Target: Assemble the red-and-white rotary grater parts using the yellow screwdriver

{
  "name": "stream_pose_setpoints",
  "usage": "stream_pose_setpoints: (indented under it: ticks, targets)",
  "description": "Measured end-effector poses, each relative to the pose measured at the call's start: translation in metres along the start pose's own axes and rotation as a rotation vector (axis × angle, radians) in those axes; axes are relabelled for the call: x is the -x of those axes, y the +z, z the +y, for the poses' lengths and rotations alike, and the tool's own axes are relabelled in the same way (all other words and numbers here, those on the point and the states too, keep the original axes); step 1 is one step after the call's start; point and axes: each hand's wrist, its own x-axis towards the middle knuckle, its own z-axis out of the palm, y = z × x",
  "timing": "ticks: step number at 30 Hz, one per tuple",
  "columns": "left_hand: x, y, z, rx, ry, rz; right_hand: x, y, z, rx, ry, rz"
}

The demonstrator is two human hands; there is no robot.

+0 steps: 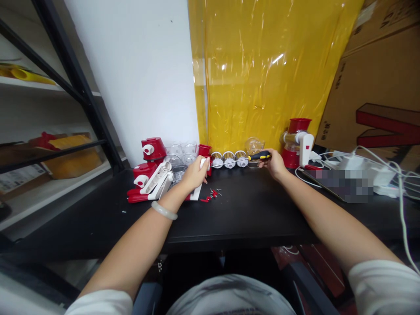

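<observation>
My left hand [194, 175] is closed around a white and red appliance body [201, 188] standing on the black table [249, 214]. My right hand [274, 164] grips a screwdriver with a black and yellow handle [260, 155]. Its thin shaft runs left to the top of the part under my left hand. Small red pieces and screws [211, 195] lie just in front of that part. A pale bangle circles my left wrist.
Red and white appliance parts [151, 175] and clear cups [182, 154] sit at the left rear. Three metal drums [229, 159] line the yellow plastic curtain [262, 74]. An assembled red grinder [297, 142], white cables [364, 168], cardboard boxes and a left shelf surround the table.
</observation>
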Motion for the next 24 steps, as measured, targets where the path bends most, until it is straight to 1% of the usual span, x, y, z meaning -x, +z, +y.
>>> stream_pose_setpoints:
  ticks: [5, 11, 19, 24]
  targets:
    - [0.0006, 0.0001, 0.0014, -0.001, -0.012, 0.0, -0.0007, -0.0014, 0.0013, -0.001, -0.02, -0.035]
    - [0.0008, -0.0005, 0.0027, -0.004, 0.0, -0.004, -0.0007, -0.0012, 0.0019, 0.012, -0.025, -0.032]
    - [0.0004, -0.0009, 0.0016, 0.011, 0.004, 0.001, 0.0005, -0.0007, 0.0034, 0.006, -0.067, -0.047]
    - [0.0001, -0.0001, 0.0009, 0.02, -0.003, 0.009, 0.0015, -0.0016, 0.0048, 0.076, -0.094, -0.038]
